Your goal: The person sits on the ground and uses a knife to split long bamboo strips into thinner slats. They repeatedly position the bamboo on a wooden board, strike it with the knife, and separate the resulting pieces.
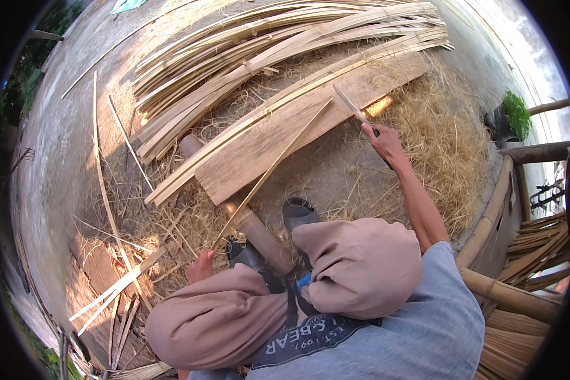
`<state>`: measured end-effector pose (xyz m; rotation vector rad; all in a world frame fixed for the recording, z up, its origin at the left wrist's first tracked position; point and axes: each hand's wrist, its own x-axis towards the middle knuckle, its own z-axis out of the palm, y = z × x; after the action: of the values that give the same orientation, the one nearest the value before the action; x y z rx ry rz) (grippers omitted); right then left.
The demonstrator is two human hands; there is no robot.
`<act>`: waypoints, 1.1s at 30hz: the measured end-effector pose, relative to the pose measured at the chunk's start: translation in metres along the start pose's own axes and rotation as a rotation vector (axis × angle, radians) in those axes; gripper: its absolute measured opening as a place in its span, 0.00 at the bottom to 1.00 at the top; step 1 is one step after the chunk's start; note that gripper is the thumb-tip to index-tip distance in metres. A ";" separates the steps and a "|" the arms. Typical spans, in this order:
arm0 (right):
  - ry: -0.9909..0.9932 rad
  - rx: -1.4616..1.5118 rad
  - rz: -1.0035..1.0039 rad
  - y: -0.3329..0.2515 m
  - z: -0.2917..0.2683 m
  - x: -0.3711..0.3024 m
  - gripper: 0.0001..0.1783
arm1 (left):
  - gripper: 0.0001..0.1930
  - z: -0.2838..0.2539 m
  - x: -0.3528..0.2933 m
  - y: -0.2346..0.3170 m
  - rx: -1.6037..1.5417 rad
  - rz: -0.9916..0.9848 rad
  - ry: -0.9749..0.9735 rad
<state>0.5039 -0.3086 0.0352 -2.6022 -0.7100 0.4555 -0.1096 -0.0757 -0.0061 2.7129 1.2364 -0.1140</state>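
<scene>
My right hand (386, 144) is closed round the handle of a knife (352, 105), whose long blade points up and left over a wooden board (266, 150). Beside my left knee, my left hand (201, 267) grips the near end of a thin bamboo strip (273, 170). The strip slants up to the right across the board, and its far end lies near the blade; whether they touch I cannot tell. Along the board's far side rest several longer bamboo strips (285, 99). A round log (263, 237) props the board's left end.
A big pile of split bamboo (234, 69) lies beyond the board. Curly shavings (446, 133) cover the ground on the right. Loose strips (105, 190) are scattered at left. Bamboo rails (510, 294) stand at far right, near a green potted plant (517, 115).
</scene>
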 end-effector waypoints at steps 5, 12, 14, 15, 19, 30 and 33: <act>0.060 -0.096 -0.204 -0.001 0.019 -0.023 0.44 | 0.23 0.009 0.005 -0.006 -0.008 -0.037 -0.062; 0.072 0.030 -0.125 -0.026 0.054 -0.034 0.40 | 0.19 -0.001 0.022 -0.036 -0.566 -0.183 -0.414; -0.060 0.002 -0.234 -0.042 0.084 -0.060 0.37 | 0.17 -0.015 0.029 -0.025 -0.708 -0.211 -0.418; -0.174 0.033 -0.233 -0.051 0.090 -0.073 0.36 | 0.16 -0.041 0.035 -0.001 -0.712 -0.179 -0.310; -0.023 -0.009 -0.241 -0.057 0.096 -0.076 0.37 | 0.21 -0.055 0.031 0.000 -0.389 0.079 -0.087; 0.451 -0.133 -0.189 -0.046 0.036 -0.005 0.39 | 0.20 -0.140 0.044 -0.004 -0.567 0.020 -0.210; 0.572 -0.065 -0.690 -0.104 0.058 -0.027 0.31 | 0.18 -0.164 0.019 -0.002 -0.423 0.006 -0.184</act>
<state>0.4160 -0.2242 0.0383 -2.1645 -1.3133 -0.4994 -0.0984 -0.0316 0.1523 2.2878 1.0596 -0.0869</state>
